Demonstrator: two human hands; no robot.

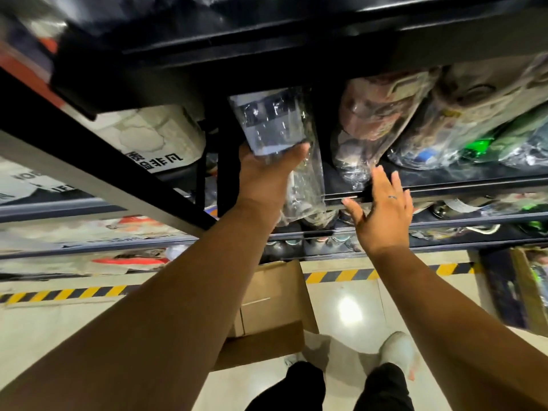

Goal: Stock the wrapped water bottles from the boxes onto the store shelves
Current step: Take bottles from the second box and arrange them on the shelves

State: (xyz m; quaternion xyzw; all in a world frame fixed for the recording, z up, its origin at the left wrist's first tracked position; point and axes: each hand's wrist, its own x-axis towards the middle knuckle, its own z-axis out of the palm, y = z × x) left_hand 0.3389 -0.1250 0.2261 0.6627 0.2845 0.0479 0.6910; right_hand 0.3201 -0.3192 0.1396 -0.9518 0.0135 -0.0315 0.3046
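Box (272, 307): open cardboard, on the floor below the shelf (474, 185). Left hand (264, 170): raised to the shelf's left end, fingers and thumb wrapped round the base of a plastic-wrapped bottle (272, 126). The bottle is tilted, with its top in the shelf opening. Right hand (382, 215): fingers spread straight, holding nothing, at the shelf's front edge; contact cannot be told. Shelved bottles (376, 120): wrapped, lying on the shelf, right of the held bottle.
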